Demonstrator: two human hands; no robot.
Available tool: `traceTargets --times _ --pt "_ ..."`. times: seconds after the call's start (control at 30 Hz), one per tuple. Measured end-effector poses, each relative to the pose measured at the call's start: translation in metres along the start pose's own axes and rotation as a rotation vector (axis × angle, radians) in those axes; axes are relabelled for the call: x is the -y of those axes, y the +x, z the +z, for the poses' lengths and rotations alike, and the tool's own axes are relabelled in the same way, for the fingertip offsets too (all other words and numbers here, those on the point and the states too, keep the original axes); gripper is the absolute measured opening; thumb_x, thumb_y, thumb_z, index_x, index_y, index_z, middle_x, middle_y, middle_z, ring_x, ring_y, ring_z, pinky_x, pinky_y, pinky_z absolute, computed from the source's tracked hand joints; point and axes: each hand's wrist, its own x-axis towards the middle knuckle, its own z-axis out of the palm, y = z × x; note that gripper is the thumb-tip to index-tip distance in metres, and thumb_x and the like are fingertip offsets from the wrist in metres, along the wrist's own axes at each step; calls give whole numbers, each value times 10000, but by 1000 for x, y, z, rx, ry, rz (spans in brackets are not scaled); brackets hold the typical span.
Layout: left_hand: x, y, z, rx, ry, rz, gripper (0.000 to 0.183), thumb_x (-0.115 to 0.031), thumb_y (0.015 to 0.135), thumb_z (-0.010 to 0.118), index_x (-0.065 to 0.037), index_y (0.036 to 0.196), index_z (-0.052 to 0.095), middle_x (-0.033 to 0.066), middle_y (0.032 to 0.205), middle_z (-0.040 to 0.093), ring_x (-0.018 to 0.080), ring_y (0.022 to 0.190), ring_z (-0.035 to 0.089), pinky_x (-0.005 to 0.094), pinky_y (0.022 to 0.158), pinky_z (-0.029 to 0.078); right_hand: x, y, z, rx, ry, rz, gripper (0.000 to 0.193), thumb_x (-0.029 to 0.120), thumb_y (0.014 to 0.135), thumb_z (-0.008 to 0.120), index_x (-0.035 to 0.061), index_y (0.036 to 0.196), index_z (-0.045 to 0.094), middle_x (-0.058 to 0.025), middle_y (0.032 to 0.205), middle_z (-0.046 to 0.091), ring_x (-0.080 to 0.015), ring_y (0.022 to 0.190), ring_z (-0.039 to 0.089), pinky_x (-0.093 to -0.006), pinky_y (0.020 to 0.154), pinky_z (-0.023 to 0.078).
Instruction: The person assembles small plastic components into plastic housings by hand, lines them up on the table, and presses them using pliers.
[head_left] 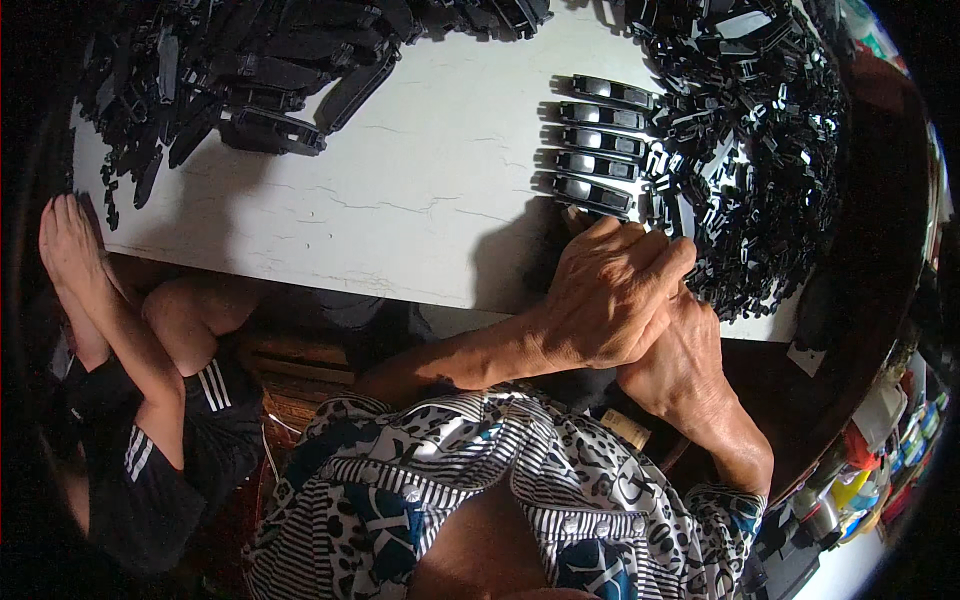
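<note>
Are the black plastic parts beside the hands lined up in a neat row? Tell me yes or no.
Yes: five long black plastic parts lie side by side in a tidy column on the white table, just above the left hand.

place: home piecework workshop | evidence: heaped black plastic parts [760, 130], worn white table [400, 190]

The person wears a short-sleeved blouse [480, 470] patterned in black, white and blue (stripes mixed with swirls), its 2 sleeves ending at 7 and 4 o'clock above bare forearms.
</note>
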Motion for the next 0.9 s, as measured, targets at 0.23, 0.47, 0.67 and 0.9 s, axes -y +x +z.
traceTargets --times 0.23,0.47,0.67,0.9 --pt "-1 2 3 22 -22 -66 322 -114 730 592 -3 1025 526 86 776 566 248 738 571 368 696 401 -5 3 -4 101 -22 -40 283 110 581 643 -47 808 581 -229 827 552 -356 751 587 -427 593 518" --pt "-1 4 3 -10 -16 -124 330 -84 713 591 -9 1026 525 93 763 586 255 721 579 376 671 402 -9 9 -5 76 -28 -100 286 107 583 633 -54 810 567 -221 799 563 -348 718 589 -422 600 518" --pt "-1 -2 4 3 117 -25 321 -56 727 562 -25 1046 562 62 779 597 246 746 601 368 698 438 -17 0 18 -109 -4 -95 404 97 602 631 -77 943 504 -238 846 564 -387 708 597 -440 614 516" --pt "-12 -28 -15 -145 512 231 265 -191 790 567 -22 988 618 136 1006 556 258 896 521 401 763 437 -23 -51 43 -320 428 189 410 -26 551 602 -7 900 387 -192 640 488 -386 571 480 -372 560 437"
